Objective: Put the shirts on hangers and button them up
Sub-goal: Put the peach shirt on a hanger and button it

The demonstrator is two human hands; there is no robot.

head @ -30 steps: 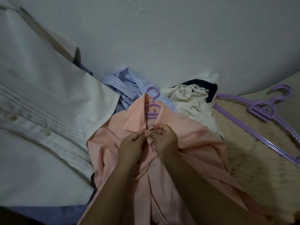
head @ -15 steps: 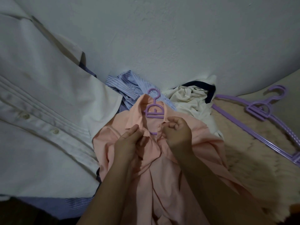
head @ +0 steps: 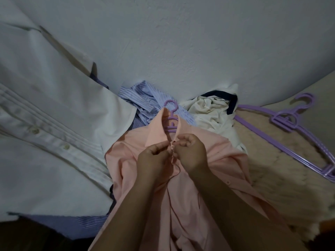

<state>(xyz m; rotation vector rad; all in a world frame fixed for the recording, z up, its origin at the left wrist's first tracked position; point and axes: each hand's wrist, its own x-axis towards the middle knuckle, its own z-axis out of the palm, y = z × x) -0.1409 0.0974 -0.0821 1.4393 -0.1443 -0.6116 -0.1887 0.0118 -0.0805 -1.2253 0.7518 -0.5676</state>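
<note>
Fingers of left hand and right hand pinch pink shirt placket, each grip tight.

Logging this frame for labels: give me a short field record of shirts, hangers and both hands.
active shirt: pink shirt, on purple hanger, hook showing above the collar
left hand: pinches the placket near the collar
right hand: pinches the opposite placket edge
done shirt: white shirt, buttoned, at left
waiting: striped shirt; cream shirt
spare hangers: purple, on the fleecy cover at right
</note>
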